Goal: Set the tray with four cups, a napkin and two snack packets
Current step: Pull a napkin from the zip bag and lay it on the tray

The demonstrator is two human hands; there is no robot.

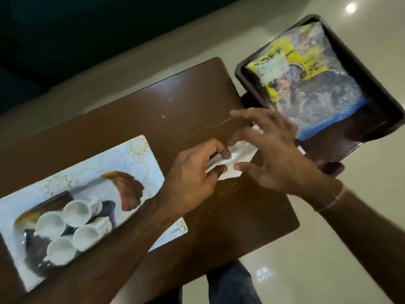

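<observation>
A white napkin (235,160) is being folded on the brown table (153,110): it is being pinched closed in the left hand (195,170), while the right hand (271,154) is hovering over it with fingers spread, gripping nothing. Four white cups (70,229) are already sitting clustered on the patterned tray (131,154), so placing the napkin there is judged the next move. Snack packets (306,80) are lying in a separate dark tray (385,119) well apart.

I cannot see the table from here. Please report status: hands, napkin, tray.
Left hand pinching napkin on table; right hand open over it. Four cups on tray. Snack packets not yet on it.
</observation>
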